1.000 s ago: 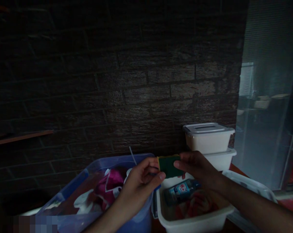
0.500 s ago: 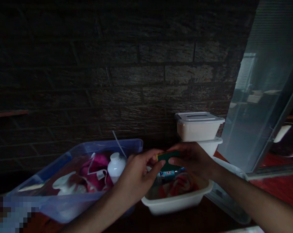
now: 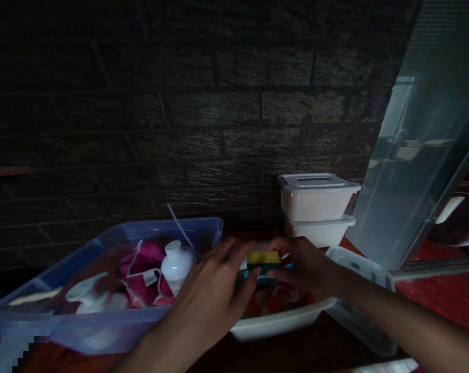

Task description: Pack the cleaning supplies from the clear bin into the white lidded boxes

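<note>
A yellow and green sponge is held low over a white basin, its yellow layer now on top. My right hand grips the sponge's right end between thumb and fingers. At the other end, my left hand has its thumb against the green side and its fingers curved around the left end. Inside the basin, red and pale patterned cloth lies under a bluish package, which the hands partly cover.
Left of the basin, a blue translucent bin holds a white bottle, magenta cloth and a white pump top. Two lidded boxes are stacked by the brick wall. A loose clear lid lies to the right.
The sponge has turned from its green face to show its yellow layer on top. Both hands have lowered slightly into the basin, and the left fingers have loosened and spread a little.
</note>
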A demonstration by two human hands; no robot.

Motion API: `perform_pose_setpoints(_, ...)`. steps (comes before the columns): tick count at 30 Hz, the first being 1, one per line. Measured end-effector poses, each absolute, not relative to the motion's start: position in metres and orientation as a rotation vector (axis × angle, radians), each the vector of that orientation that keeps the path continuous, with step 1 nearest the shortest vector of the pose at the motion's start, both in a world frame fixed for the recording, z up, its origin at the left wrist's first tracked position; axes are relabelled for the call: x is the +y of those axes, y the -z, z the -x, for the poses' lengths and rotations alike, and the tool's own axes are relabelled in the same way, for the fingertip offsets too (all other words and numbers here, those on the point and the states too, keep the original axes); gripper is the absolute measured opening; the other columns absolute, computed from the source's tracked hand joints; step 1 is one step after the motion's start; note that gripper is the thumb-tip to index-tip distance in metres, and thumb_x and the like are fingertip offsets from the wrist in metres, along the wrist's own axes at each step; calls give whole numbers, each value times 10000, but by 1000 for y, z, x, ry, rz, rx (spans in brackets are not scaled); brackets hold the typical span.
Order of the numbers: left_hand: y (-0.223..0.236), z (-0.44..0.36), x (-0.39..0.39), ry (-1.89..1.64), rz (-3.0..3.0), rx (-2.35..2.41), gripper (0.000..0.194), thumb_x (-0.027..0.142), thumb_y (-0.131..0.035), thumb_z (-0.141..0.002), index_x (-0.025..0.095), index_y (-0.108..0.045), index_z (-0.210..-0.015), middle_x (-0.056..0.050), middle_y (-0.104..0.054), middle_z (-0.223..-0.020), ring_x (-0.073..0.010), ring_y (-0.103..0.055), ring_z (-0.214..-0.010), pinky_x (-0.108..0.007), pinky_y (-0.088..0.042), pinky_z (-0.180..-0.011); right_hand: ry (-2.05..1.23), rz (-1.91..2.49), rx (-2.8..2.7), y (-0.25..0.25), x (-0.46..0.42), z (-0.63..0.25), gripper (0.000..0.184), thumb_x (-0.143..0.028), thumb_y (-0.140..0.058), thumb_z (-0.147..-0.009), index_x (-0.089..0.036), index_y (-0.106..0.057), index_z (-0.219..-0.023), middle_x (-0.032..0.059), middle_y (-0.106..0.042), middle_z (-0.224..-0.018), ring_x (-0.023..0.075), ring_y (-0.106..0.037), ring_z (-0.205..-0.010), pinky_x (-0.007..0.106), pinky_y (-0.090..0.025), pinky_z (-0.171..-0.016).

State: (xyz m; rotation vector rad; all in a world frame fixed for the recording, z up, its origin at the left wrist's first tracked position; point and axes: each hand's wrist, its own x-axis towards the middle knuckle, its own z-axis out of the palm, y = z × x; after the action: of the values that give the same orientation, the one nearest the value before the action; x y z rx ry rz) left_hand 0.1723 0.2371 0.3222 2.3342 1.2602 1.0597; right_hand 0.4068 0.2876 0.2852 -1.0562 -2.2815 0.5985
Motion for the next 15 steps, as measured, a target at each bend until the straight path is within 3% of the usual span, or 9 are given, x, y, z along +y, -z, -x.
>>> perform_pose_setpoints(3,-323,-170,230,-900,-2551,1420,393,315,-553,-955,278,-604,-1343,-79,-630,-1256,-323,-593,-1157,-508,-475,-1029,-466,1021,-2385,-282,287,-396,364,-244,-789,-753,-221,-620,-1074,24,-692,-1013,232,-643,-953,339,-471,-839)
perform_pose_setpoints(7,-320,-162,219,-824,-2771,1462,366,280,-509,-976,268,-573,-1336,-68,-629,-1270,-280,-592,-1191,-504,-517,-1019,-455,953,-2612,-285,290,-397,313,-308,-797,-740,-228,-686,-1022,19,-700,-978,216,-637,-870,304,-451,-764)
perform_pose_setpoints(11,-312,-151,208,-1043,-2915,1267,352,173,-561,-931,226,-605,-1277,-54,-670,-1193,-230,-618,-1143,-411,-545,-992,-485,1028,-2523,-292,294,-401,365,-412,-800,-768,-208,-710,-1058,39,-717,-978,219,-649,-873,296,-455,-742)
perform_pose_setpoints(15,-294,-151,198,-1409,-2935,1118,341,57,-620,-851,196,-662,-1160,-25,-711,-1119,-170,-641,-1121,-288,-507,-1043,-696,974,-2600,-283,291,-389,259,-272,-730,-806,-220,-734,-1059,6,-745,-889,177,-669,-756,257,-442,-645)
